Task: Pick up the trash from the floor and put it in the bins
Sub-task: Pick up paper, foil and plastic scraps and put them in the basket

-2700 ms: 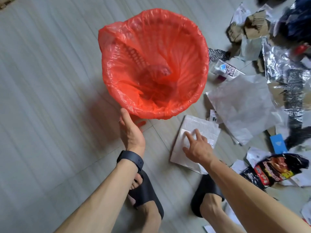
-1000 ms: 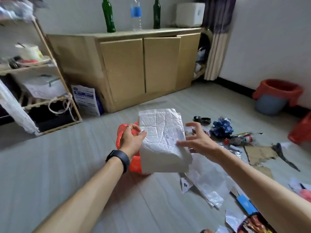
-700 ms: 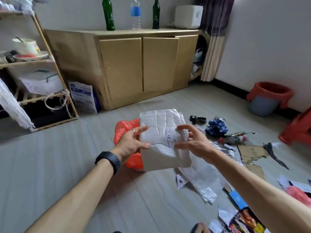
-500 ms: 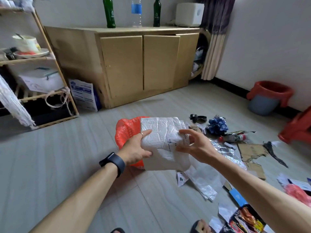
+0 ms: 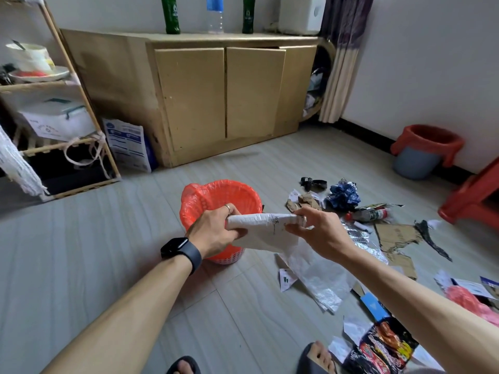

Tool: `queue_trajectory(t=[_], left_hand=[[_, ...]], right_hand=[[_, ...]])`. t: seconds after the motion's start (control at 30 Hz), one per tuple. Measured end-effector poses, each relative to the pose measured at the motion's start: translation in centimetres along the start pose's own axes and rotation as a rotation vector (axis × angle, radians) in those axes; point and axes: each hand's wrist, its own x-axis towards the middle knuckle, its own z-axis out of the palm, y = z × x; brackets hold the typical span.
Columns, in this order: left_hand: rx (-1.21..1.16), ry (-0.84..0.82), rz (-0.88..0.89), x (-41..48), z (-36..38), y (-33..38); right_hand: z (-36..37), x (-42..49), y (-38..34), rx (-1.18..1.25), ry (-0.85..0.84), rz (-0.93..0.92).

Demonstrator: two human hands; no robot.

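1. Your left hand (image 5: 213, 230) grips one end of the white bag (image 5: 264, 232); your right hand (image 5: 318, 233) pinches the other.
2. The white bag, broad and upright earlier, is now folded narrow, held at the near side of the red bin (image 5: 216, 195).

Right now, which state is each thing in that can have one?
White mailer: folded over, held off the floor near the red-lined bin.
Left hand: grips the mailer's left end.
Right hand: pinches its right end.
Red-lined bin: upright, liner on.
Far bin: upright, lined.
Floor bottle: lying on its side.
Green bottles: upright on the cabinet.
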Motion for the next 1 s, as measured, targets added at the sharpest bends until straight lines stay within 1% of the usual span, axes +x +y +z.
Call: queue_trajectory(t=[0.13,0.27,0.37,0.43,0.5,0.57,0.63,0.77,0.83,0.9,0.97,1.0], left_hand=[[0.009,0.055,0.023,0.4,0.1,0.3],[0.141,0.141,0.025,0.7,-0.2,0.7],[0.313,0.205,0.059,1.3,-1.4,0.5],[0.424,0.258,0.045,2.2,-3.1,-0.5],[0.505,0.318,0.005,3.2,-4.5,-2.3],[0.535,0.380,0.009,4.1,-5.1,-4.0],[0.556,0.396,0.023,4.9,-4.6,-5.5],[0.636,0.350,0.067,7.3,-1.4,-8.3],[0.707,0.307,0.099,8.7,0.9,-9.7],[0.746,0.279,0.102,10.2,3.2,-11.3],[0.740,0.240,0.093,11.6,5.0,-12.9],[0.725,0.193,0.087,12.2,5.7,-13.6]], right_hand=[[0.1,0.2,0.1,0.016,0.021,0.044],[1.1,0.7,-0.1,0.016,0.045,0.037],[1.6,1.3,-0.2,0.089,-0.030,0.095],[2.1,1.7,-0.1,0.165,-0.062,0.162],[3.0,2.2,0.5,0.189,-0.089,0.215],[4.4,2.9,1.3,0.170,-0.141,0.246],[6.3,3.7,2.0,0.134,-0.201,0.260],[11.0,6.0,2.4,0.043,-0.267,0.278],[13.9,7.2,2.6,-0.048,-0.281,0.211],[16.4,8.1,2.8,-0.182,-0.296,0.074],[18.6,9.0,3.0,-0.284,-0.284,-0.055],[19.5,9.5,3.2,-0.315,-0.277,-0.107]])
